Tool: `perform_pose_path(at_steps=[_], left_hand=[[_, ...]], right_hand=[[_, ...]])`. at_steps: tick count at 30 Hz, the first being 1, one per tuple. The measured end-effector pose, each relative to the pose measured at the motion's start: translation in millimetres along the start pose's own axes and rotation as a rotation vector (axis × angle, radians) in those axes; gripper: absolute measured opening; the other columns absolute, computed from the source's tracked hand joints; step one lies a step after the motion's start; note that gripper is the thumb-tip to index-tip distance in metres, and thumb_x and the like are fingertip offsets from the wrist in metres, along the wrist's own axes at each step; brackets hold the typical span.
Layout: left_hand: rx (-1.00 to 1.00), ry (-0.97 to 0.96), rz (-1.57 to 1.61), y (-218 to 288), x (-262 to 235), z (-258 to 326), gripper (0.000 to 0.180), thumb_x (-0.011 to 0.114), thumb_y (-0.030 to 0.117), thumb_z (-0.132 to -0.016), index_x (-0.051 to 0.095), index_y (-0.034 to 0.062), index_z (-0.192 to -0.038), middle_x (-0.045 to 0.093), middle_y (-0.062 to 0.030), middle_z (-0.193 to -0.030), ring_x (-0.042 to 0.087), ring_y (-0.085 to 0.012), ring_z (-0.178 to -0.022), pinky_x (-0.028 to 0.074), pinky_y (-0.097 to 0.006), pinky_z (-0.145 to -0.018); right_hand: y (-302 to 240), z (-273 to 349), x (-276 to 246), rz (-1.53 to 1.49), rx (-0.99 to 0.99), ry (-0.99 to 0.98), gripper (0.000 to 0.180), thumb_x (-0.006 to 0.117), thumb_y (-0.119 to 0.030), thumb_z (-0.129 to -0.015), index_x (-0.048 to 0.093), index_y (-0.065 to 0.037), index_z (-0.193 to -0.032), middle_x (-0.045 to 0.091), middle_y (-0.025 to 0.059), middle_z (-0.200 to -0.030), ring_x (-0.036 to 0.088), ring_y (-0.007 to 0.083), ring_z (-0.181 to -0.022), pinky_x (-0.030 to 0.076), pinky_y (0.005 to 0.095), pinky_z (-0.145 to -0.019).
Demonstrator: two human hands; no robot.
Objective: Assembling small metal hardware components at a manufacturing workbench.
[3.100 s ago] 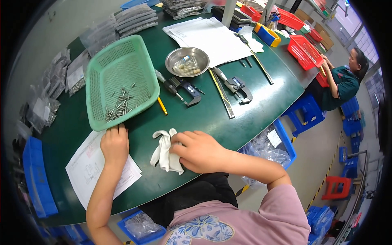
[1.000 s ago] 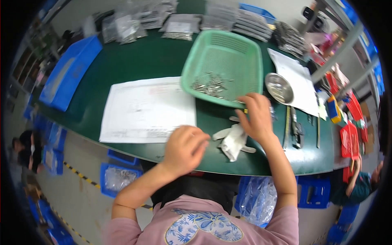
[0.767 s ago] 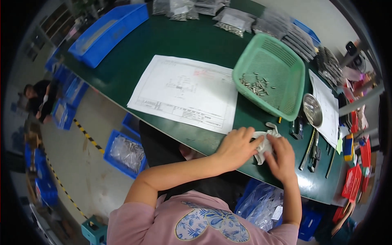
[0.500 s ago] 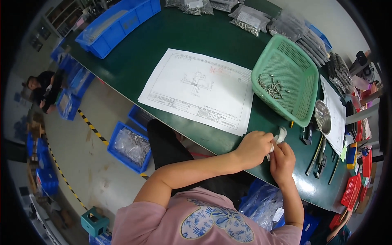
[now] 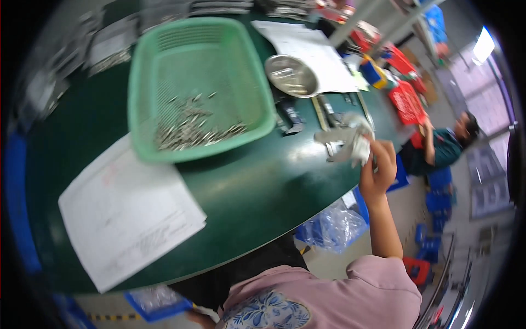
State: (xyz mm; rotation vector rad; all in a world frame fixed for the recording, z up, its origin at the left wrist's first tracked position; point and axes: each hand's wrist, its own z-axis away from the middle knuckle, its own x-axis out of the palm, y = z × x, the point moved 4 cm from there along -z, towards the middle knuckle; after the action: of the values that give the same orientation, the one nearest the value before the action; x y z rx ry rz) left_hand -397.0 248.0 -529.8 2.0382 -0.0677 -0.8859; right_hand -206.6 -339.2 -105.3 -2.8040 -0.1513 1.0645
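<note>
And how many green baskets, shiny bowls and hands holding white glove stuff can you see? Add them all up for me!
Green basket: 1
Shiny bowl: 1
Right hand holding white glove stuff (too bunched up to count gloves): 1
Total: 3

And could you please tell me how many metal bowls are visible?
1: the metal bowl just right of the green basket. Others may be hidden farther back.
</note>
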Motion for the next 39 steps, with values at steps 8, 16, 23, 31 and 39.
perform_pose_path(at_steps=[8, 16, 23, 31, 39], left_hand=[[-0.107, -0.459, 0.194, -24.3, 176.7, -48.0, 0.031, 0.041, 0.027, -0.091, 0.056, -0.0003, -0.088, 0.055, -0.0118, -0.089, 0.054, -0.0196, -0.078, 0.045, -0.034, -0.071], [-0.165, -0.672, 0.197, 1.9, 207.9, -114.1, 0.032, 0.042, 0.028, -0.09, 0.057, 0.0006, -0.086, 0.056, -0.0109, -0.085, 0.054, -0.019, -0.075, 0.045, -0.033, -0.067], [-0.165, -0.77, 0.163, 30.8, 187.0, -146.8, 0.032, 0.042, 0.029, -0.09, 0.057, 0.0014, -0.084, 0.056, -0.0101, -0.082, 0.054, -0.0186, -0.073, 0.045, -0.033, -0.065], [-0.184, -0.75, 0.173, 96.8, 168.7, -217.0, 0.033, 0.042, 0.03, -0.089, 0.058, 0.0024, -0.083, 0.056, -0.0092, -0.079, 0.054, -0.0181, -0.069, 0.045, -0.033, -0.061], [-0.345, -0.902, 0.139, 145.5, 189.6, -218.1, 0.033, 0.042, 0.032, -0.089, 0.058, 0.0033, -0.081, 0.056, -0.0083, -0.075, 0.054, -0.0176, -0.066, 0.045, -0.033, -0.058]], right_hand=[[109.8, -40.7, 4.9, 0.744, 0.177, -0.104, 0.043, 0.064, -0.009, -0.075, 0.052, -0.006, -0.116, 0.051, 0.0148, -0.104, 0.054, 0.0294, -0.092, 0.045, 0.0369, -0.078], [78.5, -3.1, 45.8, 0.384, 0.69, -0.633, 0.022, 0.062, -0.032, -0.071, 0.059, -0.01, -0.07, 0.06, 0.0099, -0.069, 0.059, 0.0295, -0.07, 0.046, 0.0394, -0.059], [118.1, 11.2, 52.0, 0.345, 0.398, -0.28, 0.04, 0.064, -0.031, -0.071, 0.052, -0.011, -0.104, 0.054, 0.0124, -0.092, 0.053, 0.0295, -0.09, 0.045, 0.0401, -0.069], [134.5, -34.3, 82.3, 0.248, 0.399, -0.286, 0.02, 0.058, -0.019, -0.065, 0.062, -0.007, -0.08, 0.06, 0.0136, -0.084, 0.058, 0.0307, -0.08, 0.047, 0.0406, -0.068], [159.0, -45.0, 116.6, 0.044, 0.578, -0.515, 0.025, 0.054, -0.016, -0.069, 0.066, -0.008, -0.09, 0.063, 0.0174, -0.093, 0.061, 0.0324, -0.087, 0.049, 0.0413, -0.074]])
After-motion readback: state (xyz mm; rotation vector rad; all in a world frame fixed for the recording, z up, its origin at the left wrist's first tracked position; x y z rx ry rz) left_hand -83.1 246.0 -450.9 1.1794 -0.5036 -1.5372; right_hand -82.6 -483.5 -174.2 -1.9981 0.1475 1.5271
